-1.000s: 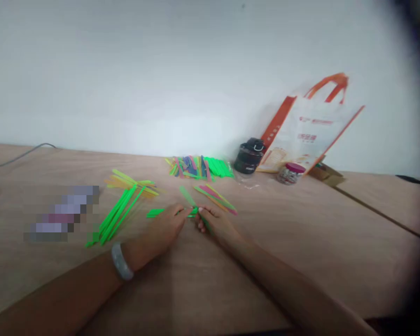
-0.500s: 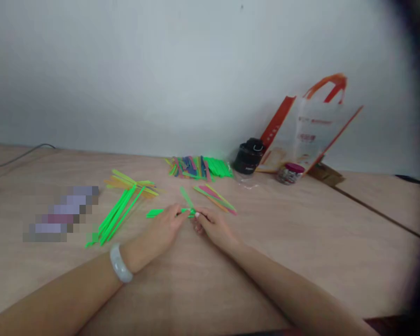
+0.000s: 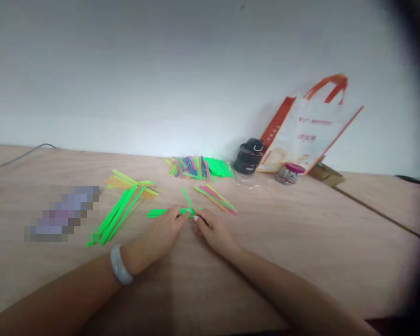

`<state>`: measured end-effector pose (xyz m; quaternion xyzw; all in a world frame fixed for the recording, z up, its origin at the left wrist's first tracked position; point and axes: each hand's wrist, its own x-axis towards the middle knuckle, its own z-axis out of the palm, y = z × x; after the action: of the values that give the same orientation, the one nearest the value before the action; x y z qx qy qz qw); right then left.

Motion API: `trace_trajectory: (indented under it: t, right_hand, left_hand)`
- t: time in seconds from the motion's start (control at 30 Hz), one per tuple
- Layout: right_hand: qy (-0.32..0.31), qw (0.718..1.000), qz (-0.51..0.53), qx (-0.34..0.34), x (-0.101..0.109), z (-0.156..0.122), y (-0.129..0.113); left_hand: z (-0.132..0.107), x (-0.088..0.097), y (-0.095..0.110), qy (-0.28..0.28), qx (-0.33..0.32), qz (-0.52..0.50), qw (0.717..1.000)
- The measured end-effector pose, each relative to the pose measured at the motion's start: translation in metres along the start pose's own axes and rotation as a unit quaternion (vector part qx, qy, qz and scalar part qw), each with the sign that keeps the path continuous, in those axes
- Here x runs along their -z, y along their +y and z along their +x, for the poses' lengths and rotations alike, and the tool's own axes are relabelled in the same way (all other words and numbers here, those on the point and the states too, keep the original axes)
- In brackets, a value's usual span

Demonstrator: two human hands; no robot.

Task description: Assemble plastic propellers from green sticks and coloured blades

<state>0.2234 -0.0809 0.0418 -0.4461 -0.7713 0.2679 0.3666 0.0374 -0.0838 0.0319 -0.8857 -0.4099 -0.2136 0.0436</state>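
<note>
Your left hand (image 3: pixel 157 233) and your right hand (image 3: pixel 213 231) are close together. Their fingertips meet on the crossed green craft sticks (image 3: pixel 185 211), right at the crossing, but you cannot tell how tight the pinch is. One stick points away from you, and one lies flat to the left.

Only these few sticks are in your hands. Many more lie in piles that your hands are not touching. Just beyond the crossed sticks is a heap of mixed colored sticks (image 3: pixel 196 168). Just to their right is a small pink, orange and green group (image 3: pixel 215 199). To their left are a bundle of long green sticks (image 3: pixel 117 217) and a yellow and green pile (image 3: pixel 131 184).

Well to the right of the crossed sticks, the counter (image 3: pixel 283 261) has room for your hands, up to a dark seam (image 3: pixel 378 212).
</note>
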Motion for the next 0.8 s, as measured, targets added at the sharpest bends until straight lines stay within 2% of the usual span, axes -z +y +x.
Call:
trace_trajectory:
  t: [0.13,0.33,0.57,0.67,0.73,0.8]
  right_hand:
    - [0.001,1.0,-0.019,0.021,-0.001,-0.002,-0.003]
    - [0.003,1.0,-0.019,0.013,-0.001,0.001,-0.003]
    - [0.014,0.999,-0.023,0.036,0.001,0.004,0.002]
    - [0.034,0.998,-0.04,0.024,0.003,0.004,0.006]
    - [0.039,0.998,-0.052,0.023,0.005,0.005,0.009]
    - [0.037,0.997,-0.061,0.032,0.005,0.005,0.01]
  left_hand:
    - [0.001,0.0,0.001,0.004,-0.001,-0.007,1.0]
    - [0.001,0.005,0.005,-0.006,0.003,0.008,1.0]
    - [0.002,0.026,0.009,-0.018,0.018,0.089,0.996]
    - [0.003,0.039,-0.01,-0.01,0.05,0.131,0.99]
    - [0.004,0.047,-0.031,0.009,0.076,0.164,0.983]
    - [0.003,0.053,-0.053,0.015,0.128,0.18,0.975]
